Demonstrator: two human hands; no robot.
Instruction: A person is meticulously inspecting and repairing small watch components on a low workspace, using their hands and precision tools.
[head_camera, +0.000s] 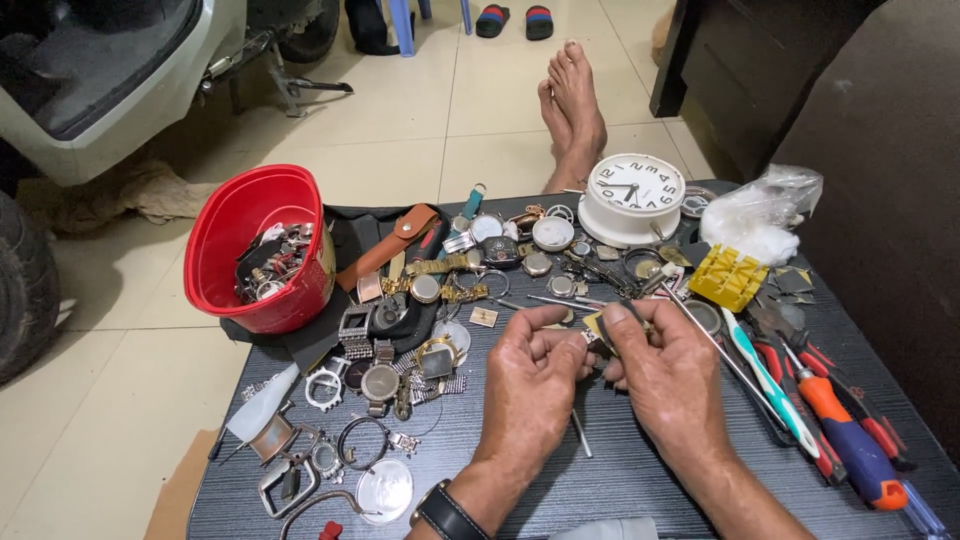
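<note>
Both hands are up close together in the middle of the frame, over the dark table (620, 480), because the bit I'm working on is tiny. My left hand (530, 385) is curled shut, pinching a small metal watch part (592, 337) between thumb and fingertips so it sits steady right in front of me. My right hand (672, 375) is closed too, gripping what looks like a thin tool or tweezers pointed at that same part, though it's too small to say exactly which. A loose metal pin (581, 433) lies on the table just below my hands, handy to grab. Everything else is fanned out around me within reach: the red bowl (262, 245) of watch bits at the upper left, a spread of watch cases and straps (420, 300) left of centre, the white alarm clock (633, 197) at the top, a yellow ridged plastic block (728, 278) to its right beside a crumpled plastic bag (765, 210), and screwdrivers with red, orange and blue handles (845, 440) lined up along the right edge. My bare feet (572, 105) are stretched out on the tile floor past the table.
</note>
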